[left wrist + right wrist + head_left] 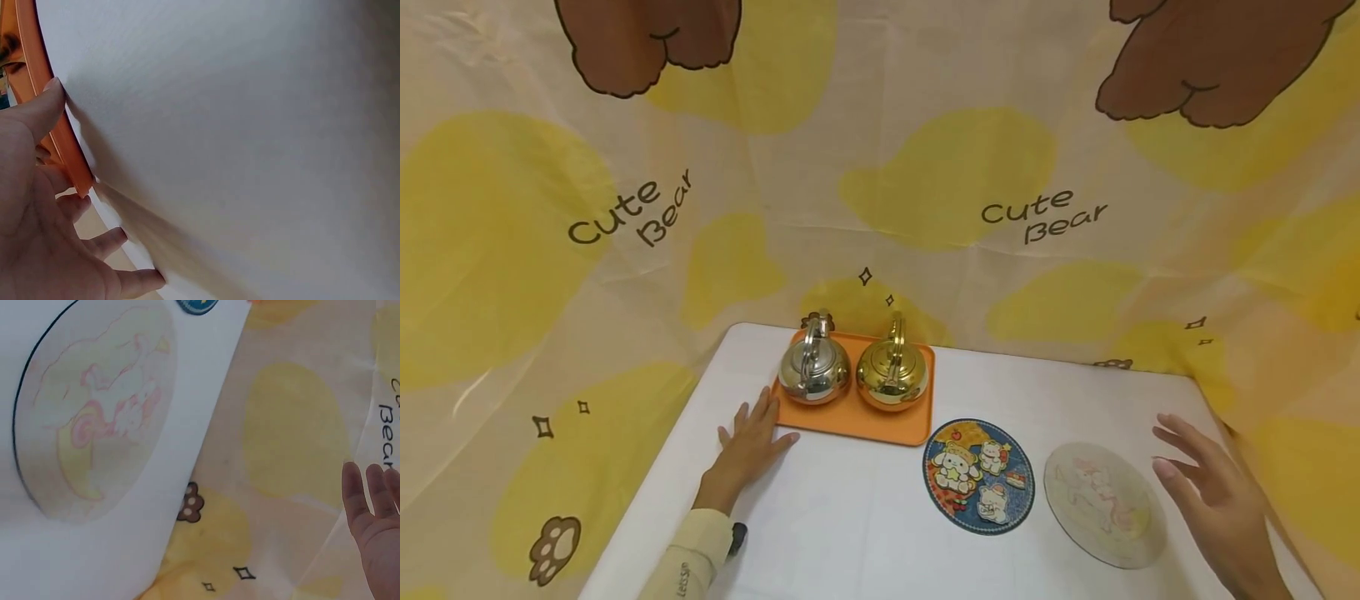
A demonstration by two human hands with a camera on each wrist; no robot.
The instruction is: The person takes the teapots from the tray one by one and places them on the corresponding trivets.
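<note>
My left hand (749,448) is at the left front corner of an orange tray (865,427), fingers spread. In the left wrist view its thumb (51,106) touches the tray's rim, and the other fingertips spread past the corner onto the white tabletop. On the tray stand a silver teapot (815,385) and a gold teapot (891,390), side by side, each with a raised handle. To the right, my right hand (1213,500) hovers with its fingers loosely bent and holds nothing. Nearest to it lies a pale round mat (1101,508) with a faint pink and yellow picture.
Between the tray and the pale mat lies a blue round mat (976,508) with cartoon animals. The white table (850,533) ends at the back against a yellow-patterned cloth (925,275), which also hangs along both sides.
</note>
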